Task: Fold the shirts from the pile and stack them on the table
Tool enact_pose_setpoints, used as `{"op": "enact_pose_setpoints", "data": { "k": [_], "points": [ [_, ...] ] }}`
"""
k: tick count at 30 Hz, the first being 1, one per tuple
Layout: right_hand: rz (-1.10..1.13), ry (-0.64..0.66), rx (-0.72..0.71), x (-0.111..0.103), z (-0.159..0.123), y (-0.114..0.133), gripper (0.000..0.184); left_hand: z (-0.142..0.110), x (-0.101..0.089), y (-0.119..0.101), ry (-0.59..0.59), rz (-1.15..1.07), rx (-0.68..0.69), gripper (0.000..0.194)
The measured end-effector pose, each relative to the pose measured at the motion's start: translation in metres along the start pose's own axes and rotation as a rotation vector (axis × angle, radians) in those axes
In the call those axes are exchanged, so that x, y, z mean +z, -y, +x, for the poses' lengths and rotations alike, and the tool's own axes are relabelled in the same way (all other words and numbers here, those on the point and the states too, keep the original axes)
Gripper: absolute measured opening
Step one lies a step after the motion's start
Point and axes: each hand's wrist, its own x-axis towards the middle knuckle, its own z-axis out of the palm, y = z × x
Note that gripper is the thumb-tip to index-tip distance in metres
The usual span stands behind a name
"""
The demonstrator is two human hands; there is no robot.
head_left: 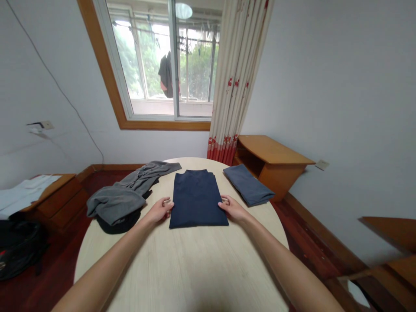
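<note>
A dark navy shirt (pixel 198 199), folded into a neat rectangle with its collar at the far end, lies flat on the round pale wooden table (pixel 195 268). At its left edge, my left hand (pixel 160 209) is closed, thumb on top and fingers curled at the side. My right hand (pixel 233 208) grips the right edge in the same way. To the right of the shirt rests a folded grey-blue garment (pixel 248 184). Crumpled grey and black clothing (pixel 120 201) is heaped left of my left hand.
A wooden desk (pixel 273 151) stands behind the table on the right, beside a long curtain (pixel 238 78) and a window (pixel 156 65). At the left are a low wooden cabinet (pixel 61 201) with pale cloth on it and a black bag (pixel 19 251) on the floor.
</note>
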Motion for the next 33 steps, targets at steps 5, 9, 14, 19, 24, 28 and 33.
{"op": "enact_pose_setpoints", "data": {
  "k": [5,9,14,19,24,28,33],
  "points": [
    [-0.116,-0.054,-0.085,0.006,-0.018,-0.017,0.048,-0.037,0.008,0.015,0.082,0.254,0.131,0.066],
    [-0.222,-0.055,-0.088,0.005,-0.041,-0.018,0.028,-0.072,0.017,0.012,0.013,0.434,0.234,0.041],
    [-0.183,0.51,0.234,-0.02,-0.094,-0.013,0.033,-0.121,0.001,0.021,0.46,0.361,-0.04,0.047],
    [-0.055,0.627,0.323,-0.031,-0.086,0.005,0.05,-0.092,-0.014,0.014,0.392,0.181,-0.166,0.066],
    [-0.021,0.14,0.047,-0.003,-0.008,0.006,0.048,-0.009,0.001,-0.009,0.005,0.001,-0.018,0.067],
    [-0.12,-0.053,-0.119,0.014,0.034,0.004,0.039,0.03,0.011,-0.016,-0.131,-0.041,0.055,0.068],
    [-0.217,-0.124,-0.245,0.008,0.045,0.007,0.035,0.043,0.003,-0.021,-0.118,-0.117,0.216,0.073]
  ]
}}
